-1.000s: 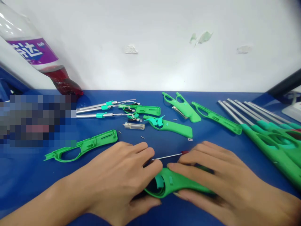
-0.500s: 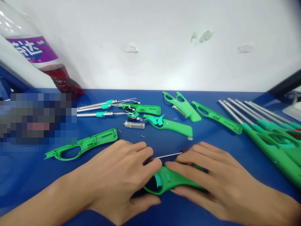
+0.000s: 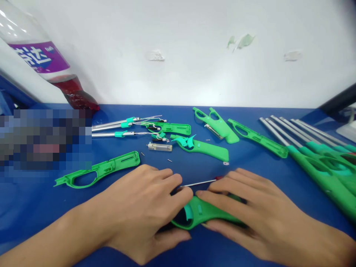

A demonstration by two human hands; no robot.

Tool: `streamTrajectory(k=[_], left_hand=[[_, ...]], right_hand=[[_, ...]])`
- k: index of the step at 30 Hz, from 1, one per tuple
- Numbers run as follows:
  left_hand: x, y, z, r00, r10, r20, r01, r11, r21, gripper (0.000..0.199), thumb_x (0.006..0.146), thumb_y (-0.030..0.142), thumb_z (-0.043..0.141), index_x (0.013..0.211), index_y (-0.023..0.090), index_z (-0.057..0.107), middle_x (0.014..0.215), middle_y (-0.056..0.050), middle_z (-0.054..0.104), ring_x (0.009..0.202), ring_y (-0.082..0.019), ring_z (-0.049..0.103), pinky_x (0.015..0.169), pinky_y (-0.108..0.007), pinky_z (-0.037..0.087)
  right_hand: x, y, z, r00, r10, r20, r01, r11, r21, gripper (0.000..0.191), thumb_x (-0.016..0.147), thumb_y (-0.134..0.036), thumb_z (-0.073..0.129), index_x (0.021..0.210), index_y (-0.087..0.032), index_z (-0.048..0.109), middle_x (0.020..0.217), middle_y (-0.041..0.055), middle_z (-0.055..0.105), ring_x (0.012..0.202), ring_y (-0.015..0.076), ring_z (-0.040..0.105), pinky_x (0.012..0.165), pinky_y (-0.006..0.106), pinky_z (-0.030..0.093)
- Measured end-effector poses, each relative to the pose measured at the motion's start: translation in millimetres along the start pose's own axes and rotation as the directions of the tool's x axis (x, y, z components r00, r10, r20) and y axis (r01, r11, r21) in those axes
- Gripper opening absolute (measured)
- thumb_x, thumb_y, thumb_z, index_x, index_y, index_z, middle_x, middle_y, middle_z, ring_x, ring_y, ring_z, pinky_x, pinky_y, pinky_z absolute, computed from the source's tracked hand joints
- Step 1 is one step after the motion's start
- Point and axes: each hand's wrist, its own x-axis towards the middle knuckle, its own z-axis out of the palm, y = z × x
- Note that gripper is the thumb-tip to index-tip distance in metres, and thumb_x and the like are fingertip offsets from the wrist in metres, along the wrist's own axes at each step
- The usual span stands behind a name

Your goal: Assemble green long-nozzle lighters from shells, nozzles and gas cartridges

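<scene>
A green lighter body with a teal trigger in its loop lies at the bottom centre between both hands. My left hand grips its loop end, fingers over the top and thumb below, hiding that end. My right hand is closed round the handle part, fingers above and thumb beneath. Just beyond the fingers lies a thin metal shaft with a red end, partly hidden by my right hand. An open green half shell rests beyond my left forearm.
Behind are metal tubes with wires, a clear fuel tank, green shells and small screws. Several long-tubed green lighters lie at right. A drink bottle leans at upper left, above a blurred patch.
The view has shifted very slightly. Both hands keep their hold on the green body, with no clear movement against it.
</scene>
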Motion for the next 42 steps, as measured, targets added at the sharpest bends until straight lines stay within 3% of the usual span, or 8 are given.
streamTrajectory(k=[11,28,42], left_hand=[[0.3,0.0,0.2,1.0,0.0,0.014,0.001,1.0,-0.019,0.029,0.097,0.052,0.062,0.093,0.024,0.057,0.075,0.001,0.06,0.058,-0.022,0.056,0.048,-0.04,0.031],[1.4,1.4,-1.1,1.0,0.007,0.004,-0.007,1.0,0.004,0.026,0.095,0.047,0.069,0.095,0.023,0.059,0.081,0.0,0.065,0.062,-0.023,0.062,0.049,-0.04,0.039],[2.1,-0.2,1.1,1.0,0.001,-0.008,-0.001,1.0,0.019,0.03,0.103,0.049,0.064,0.099,0.019,0.064,0.089,-0.002,0.063,0.062,-0.022,0.058,0.046,-0.039,0.042]], right_hand=[[-1.2,1.0,-1.1,1.0,-0.002,0.026,0.002,1.0,0.018,0.026,0.112,-0.039,0.051,0.116,-0.024,0.073,0.097,-0.001,0.079,0.083,0.0165,0.073,0.079,0.036,0.048],[-3.3,1.9,-0.8,0.999,0.001,0.049,-0.002,1.0,0.021,0.024,0.111,-0.039,0.054,0.118,-0.024,0.071,0.097,-0.0023,0.076,0.083,0.0162,0.071,0.082,0.035,0.048],[-6.1,8.5,-0.7,0.993,0.04,0.11,-0.042,0.999,0.015,0.021,0.111,-0.039,0.054,0.12,-0.026,0.067,0.103,-0.0016,0.074,0.087,0.0195,0.069,0.086,0.038,0.044]])
